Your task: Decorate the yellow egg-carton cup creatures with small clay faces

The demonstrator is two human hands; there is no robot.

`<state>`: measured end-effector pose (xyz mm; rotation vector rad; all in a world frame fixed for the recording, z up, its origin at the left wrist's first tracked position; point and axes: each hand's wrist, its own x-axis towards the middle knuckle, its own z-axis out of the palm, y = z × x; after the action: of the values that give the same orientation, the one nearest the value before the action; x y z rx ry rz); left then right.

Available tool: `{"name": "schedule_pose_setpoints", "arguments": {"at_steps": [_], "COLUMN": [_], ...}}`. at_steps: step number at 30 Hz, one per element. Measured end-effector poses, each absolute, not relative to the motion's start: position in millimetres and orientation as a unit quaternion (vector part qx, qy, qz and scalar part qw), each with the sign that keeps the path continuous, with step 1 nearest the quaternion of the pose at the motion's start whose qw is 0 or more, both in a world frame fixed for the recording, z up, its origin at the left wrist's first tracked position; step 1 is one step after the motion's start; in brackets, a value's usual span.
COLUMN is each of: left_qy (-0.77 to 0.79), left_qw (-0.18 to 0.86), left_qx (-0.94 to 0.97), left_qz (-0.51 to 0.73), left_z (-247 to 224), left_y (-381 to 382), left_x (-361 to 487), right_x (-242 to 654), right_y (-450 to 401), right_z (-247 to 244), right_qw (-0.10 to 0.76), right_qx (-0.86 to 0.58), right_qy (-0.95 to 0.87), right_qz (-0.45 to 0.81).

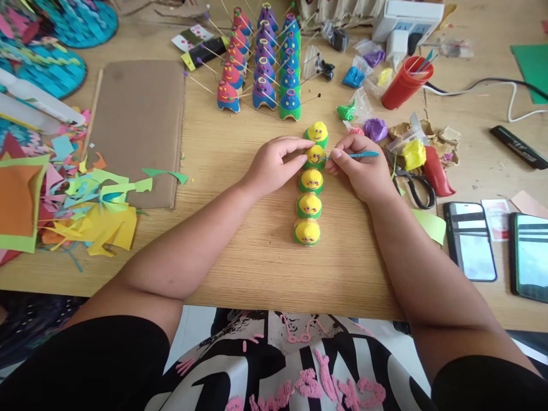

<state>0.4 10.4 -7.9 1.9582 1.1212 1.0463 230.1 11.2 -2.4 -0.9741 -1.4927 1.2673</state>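
A row of several small clay figures with yellow domed tops and green bases runs down the middle of the table. The second from the far end, a yellow clay figure (315, 153) with a purple face, is between the thumb and fingers of my left hand (274, 162), which steadies it from the left. Pinched in my right hand (357, 168) is a thin blue modelling tool (365, 154), its tip at that figure's face. Just beyond stands the farthest yellow figure (317, 132); nearer me is another figure (311, 181) with a face.
Behind stand red (229, 94), purple (264, 91) and blue-green clay figures (291, 101) with sticks poking out. Right: a red cup (405, 83), bagged clay (375, 129), scissors (414, 188), phones (471, 240). Left: cardboard (137, 125), paper scraps (98, 222).
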Motion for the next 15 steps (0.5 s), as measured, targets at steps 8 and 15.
{"name": "schedule_pose_setpoints", "arguments": {"at_steps": [8, 15], "left_qy": [0.429, 0.424], "left_qw": [0.324, 0.328], "left_qx": [0.744, 0.741], "left_qz": [0.397, 0.404], "left_z": [-7.2, -8.2], "left_y": [9.8, 10.1], "left_x": [0.2, 0.4], "right_x": [231.3, 231.6], "right_y": [12.0, 13.3], "right_z": [-4.1, -5.5], "right_qw": [0.459, 0.462], "right_qx": [-0.399, -0.4], "right_qy": [-0.609, -0.601], "right_qz": [0.51, 0.514]}}
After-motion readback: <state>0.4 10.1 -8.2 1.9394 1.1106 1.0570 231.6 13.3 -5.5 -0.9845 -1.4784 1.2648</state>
